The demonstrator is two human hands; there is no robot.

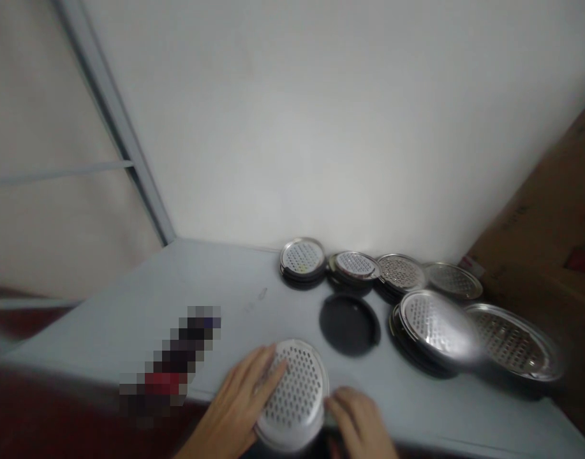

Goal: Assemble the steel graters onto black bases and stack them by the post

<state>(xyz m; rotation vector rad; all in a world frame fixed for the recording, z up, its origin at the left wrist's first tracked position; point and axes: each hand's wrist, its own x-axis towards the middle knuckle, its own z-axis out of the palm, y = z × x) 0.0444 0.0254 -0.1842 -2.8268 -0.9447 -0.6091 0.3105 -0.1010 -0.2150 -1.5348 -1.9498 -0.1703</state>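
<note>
Head view, blurred by motion: a perforated metal disc (296,392) sits at the near edge of the grey bench (215,287), tilted with its holed face turned up and toward the camera. It is held between both hands. The left hand (244,401) lies on the disc's left side, its fingers (273,370) spread over the rim and onto the holed face, so that grip is closed on the disc. The right hand (362,424) meets the lower right rim with curled fingers, its grip also closed on the disc, though the exact finger placement is too smeared to make out.

Just beyond the disc, a flat black round lid (349,324) lies alone on the bench. Right of it stands a low stack topped by a large holed disc (433,325), and beside that another wide holed tray (512,341). Along the white wall (321,127) runs a row of smaller holed discs (302,257), some stacked. A cardboard box (550,236) stands at the right end of the bench.
</note>
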